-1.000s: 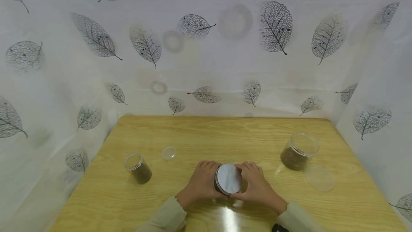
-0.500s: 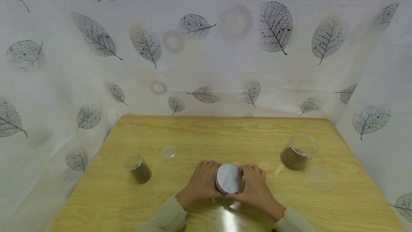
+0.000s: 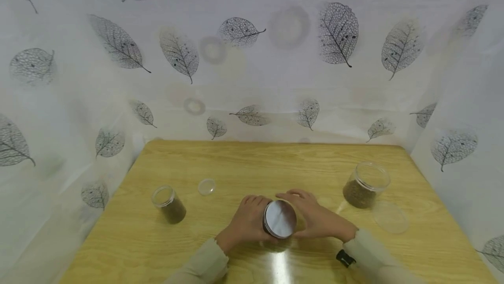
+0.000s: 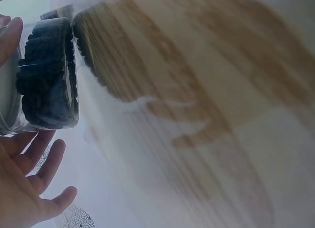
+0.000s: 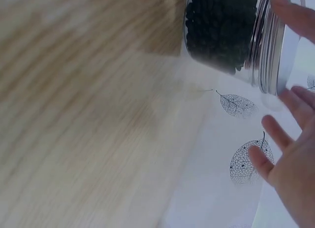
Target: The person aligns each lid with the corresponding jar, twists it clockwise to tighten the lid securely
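A clear jar [image 5: 221, 26] of dark beans with a round silver lid [image 3: 280, 218] stands on the table. My left hand [image 3: 250, 219] grips the jar's left side; in the left wrist view its thumb and upper fingers lie about the jar [image 4: 47, 75], the lower fingers spread. Around the lid's right side curves my right hand [image 3: 316, 216], index finger at the far edge and thumb at the near edge, palm apart from the lid. The right wrist view has the right thumb [image 5: 295, 16] over the lid's rim and the lower fingers spread.
A slim uncapped jar [image 3: 171, 206] of dark contents stands at left, beside a small clear lid [image 3: 206, 187]. At right is a wider uncapped jar [image 3: 362, 190], part filled with brown bits, with a large clear lid [image 3: 390, 217] alongside. Leaf-patterned curtains surround the wooden table [image 3: 252, 161].
My right hand has turned about the lid, its fingers moving to the far left edge and its thumb back to the right. The left hand and jar stay in place.
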Demonstrator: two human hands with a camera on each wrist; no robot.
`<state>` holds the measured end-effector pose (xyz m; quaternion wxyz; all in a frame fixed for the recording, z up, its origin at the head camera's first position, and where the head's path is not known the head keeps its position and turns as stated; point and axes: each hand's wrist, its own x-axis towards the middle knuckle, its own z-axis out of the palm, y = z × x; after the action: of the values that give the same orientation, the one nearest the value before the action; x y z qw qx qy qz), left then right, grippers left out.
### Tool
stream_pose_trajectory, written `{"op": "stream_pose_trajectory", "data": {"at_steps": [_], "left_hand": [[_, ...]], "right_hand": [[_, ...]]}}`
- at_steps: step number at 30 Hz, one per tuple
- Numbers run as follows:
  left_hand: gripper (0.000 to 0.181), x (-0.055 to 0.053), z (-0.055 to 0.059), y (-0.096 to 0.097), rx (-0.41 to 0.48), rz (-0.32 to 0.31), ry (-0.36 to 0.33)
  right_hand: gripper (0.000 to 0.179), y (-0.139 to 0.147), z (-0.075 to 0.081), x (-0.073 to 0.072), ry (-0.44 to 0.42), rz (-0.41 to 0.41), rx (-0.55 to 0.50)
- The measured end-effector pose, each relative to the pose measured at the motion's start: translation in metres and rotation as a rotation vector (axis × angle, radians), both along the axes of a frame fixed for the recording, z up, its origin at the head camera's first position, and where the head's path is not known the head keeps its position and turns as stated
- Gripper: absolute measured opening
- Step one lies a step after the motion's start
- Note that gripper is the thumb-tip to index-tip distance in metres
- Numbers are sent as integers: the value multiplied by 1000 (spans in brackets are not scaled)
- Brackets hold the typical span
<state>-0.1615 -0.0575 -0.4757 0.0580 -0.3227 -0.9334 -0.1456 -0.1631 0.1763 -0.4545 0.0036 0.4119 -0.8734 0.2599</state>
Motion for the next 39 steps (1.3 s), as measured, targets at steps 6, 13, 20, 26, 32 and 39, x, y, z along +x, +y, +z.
{"op": "stream_pose_trajectory", "data": {"at_steps": [6,13,20,26,32,39], "left_hand": [[92,1,0,0,-3,4,-14],[92,1,2,0,8,9,-18],[91,0,0,0,16,5,2],[92,1,-3,1,26,-14,26],[91,2,-1,1,23,-16,10],[90,1,1,1,29,-49,-38]], "right_hand": [[96,0,1,-6,-62,47,33],[93,-2,-3,-3,-21,5,-9],[92,-4,-9,6,40,-99,-58],[96,-7,-12,15,82,-165,-45],[95,-10,-10,17,117,-196,-10],[92,-9,-6,11,132,-114,-8]]}}
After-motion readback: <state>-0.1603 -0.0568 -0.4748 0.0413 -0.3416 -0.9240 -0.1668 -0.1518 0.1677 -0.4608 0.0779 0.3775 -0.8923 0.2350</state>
